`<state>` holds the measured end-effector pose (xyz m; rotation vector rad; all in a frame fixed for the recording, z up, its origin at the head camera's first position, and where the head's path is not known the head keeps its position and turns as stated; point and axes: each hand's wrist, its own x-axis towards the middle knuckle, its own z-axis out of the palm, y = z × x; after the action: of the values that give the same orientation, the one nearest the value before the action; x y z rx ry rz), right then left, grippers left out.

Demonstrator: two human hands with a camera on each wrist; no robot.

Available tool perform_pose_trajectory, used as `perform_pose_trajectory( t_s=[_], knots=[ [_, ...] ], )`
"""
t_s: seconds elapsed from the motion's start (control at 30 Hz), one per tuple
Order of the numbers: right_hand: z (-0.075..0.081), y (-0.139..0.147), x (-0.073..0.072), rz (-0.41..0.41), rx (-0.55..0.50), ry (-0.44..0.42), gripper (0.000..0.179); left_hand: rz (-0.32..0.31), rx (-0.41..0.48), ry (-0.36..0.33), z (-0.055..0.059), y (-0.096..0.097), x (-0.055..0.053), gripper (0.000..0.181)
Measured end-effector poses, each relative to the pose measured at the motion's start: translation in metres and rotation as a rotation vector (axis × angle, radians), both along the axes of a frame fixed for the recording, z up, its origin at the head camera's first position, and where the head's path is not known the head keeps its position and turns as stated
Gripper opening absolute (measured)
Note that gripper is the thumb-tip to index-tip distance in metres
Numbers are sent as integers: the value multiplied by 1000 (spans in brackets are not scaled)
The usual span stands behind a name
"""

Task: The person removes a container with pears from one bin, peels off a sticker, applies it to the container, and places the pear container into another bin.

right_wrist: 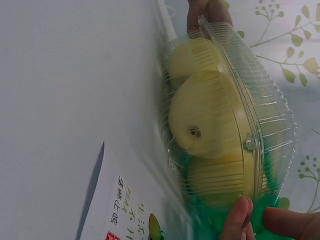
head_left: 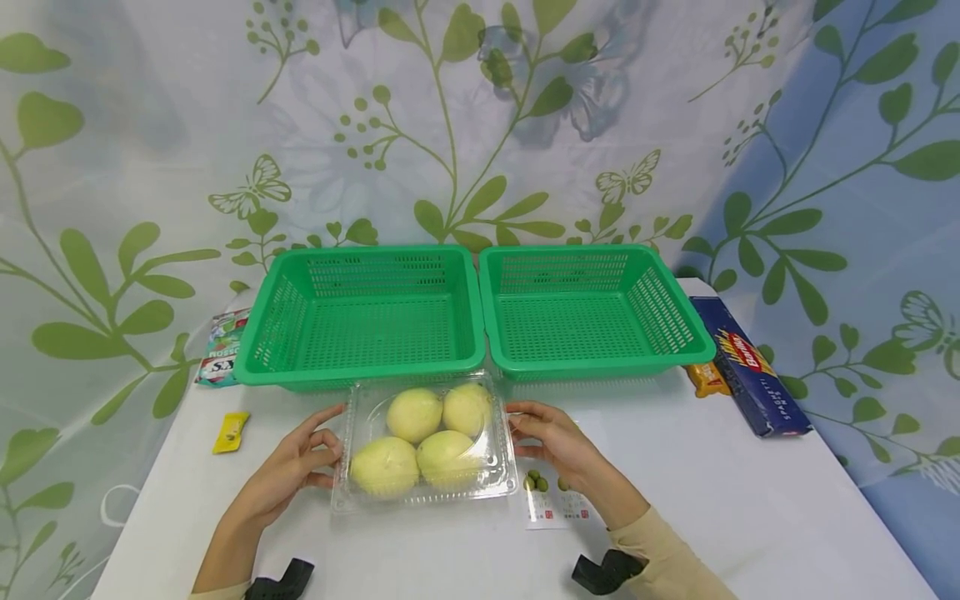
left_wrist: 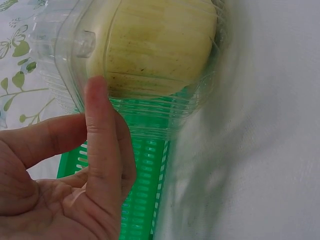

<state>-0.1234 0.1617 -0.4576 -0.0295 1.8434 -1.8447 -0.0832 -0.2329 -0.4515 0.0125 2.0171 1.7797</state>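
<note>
I have white surface [head_left: 720, 508] open at front right; behind, two rectangular green plastic baskets [head_left: 360, 377] stand rim to rim. Before them, the left grip [head_left: 291, 468] and right grip [head_left: 558, 444] hold opposite edges of a clear plastic box [head_left: 426, 433] of round yellow fruits [head_left: 415, 415]. A navy carton [head_left: 750, 367] reads "Barilla", "SPAGHETTI"; a white card [head_left: 553, 507], "PEAR".

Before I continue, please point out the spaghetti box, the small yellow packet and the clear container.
Spaghetti box [head_left: 747, 367]: head view, printed face.
Small yellow packet [head_left: 231, 432]: head view, wrapper's middle.
Clear container [head_left: 431, 498]: head view, near rim.
</note>
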Motion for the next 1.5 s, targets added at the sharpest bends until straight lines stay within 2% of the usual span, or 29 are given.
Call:
perform_pose_trajectory(
  t_s=[0.3,0.4,0.57,0.7,0.87,1.17,1.33,1.5],
  knots=[
    [5,12,1,-58,59,61,46,1,5,-6,0,-1,1,70],
    [7,20,0,-105,105,98,44,1,6,-6,-1,-1,0,70],
    [10,36,-4,-234,218,189,38,0,10,-7,-1,-1,0,70],
    [11,51,-7,-284,305,231,37,-1,12,-8,-2,-1,0,70],
    [9,66,-9,-302,385,252,38,-3,15,-8,-3,-1,-1,70],
    [-5,78,-13,-295,431,277,38,-6,27,1,-4,-2,-1,70],
    [-13,81,-15,-266,467,286,37,-10,34,6,-4,-2,-1,70],
    [-19,81,-16,-228,457,274,39,-14,41,6,-5,-2,-1,70]
  ],
)
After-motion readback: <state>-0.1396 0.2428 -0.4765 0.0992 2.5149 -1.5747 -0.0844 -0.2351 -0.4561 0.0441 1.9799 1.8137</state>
